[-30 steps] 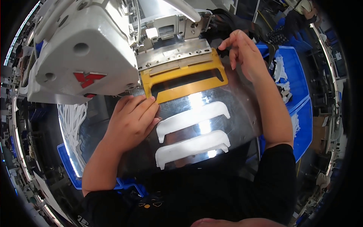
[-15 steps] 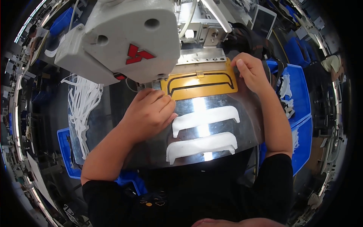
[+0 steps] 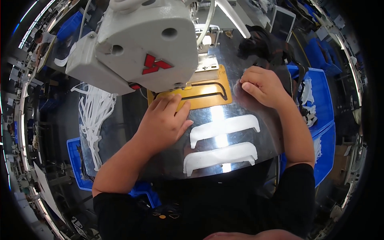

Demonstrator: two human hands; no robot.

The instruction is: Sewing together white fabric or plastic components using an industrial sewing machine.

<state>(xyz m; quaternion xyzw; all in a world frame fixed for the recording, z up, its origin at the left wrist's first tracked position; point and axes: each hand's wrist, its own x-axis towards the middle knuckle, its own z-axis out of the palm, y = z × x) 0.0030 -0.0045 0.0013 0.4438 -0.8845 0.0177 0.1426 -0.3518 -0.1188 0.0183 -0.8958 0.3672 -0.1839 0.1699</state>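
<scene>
Left hand [image 3: 166, 122], fingers pressed together flat on the yellow template [image 3: 200, 94] mid-frame, could be caught beneath the sewing machine head [image 3: 140, 44].

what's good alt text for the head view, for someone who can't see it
A person's left hand presses on a yellow template under the white head of a sewing machine, while the right hand rests by the template's right edge. Two white curved fabric strips lie on the shiny metal table nearer the person.

Machine head [image 3: 140, 48] over template [image 3: 208, 94] (seemingly tight)
</scene>
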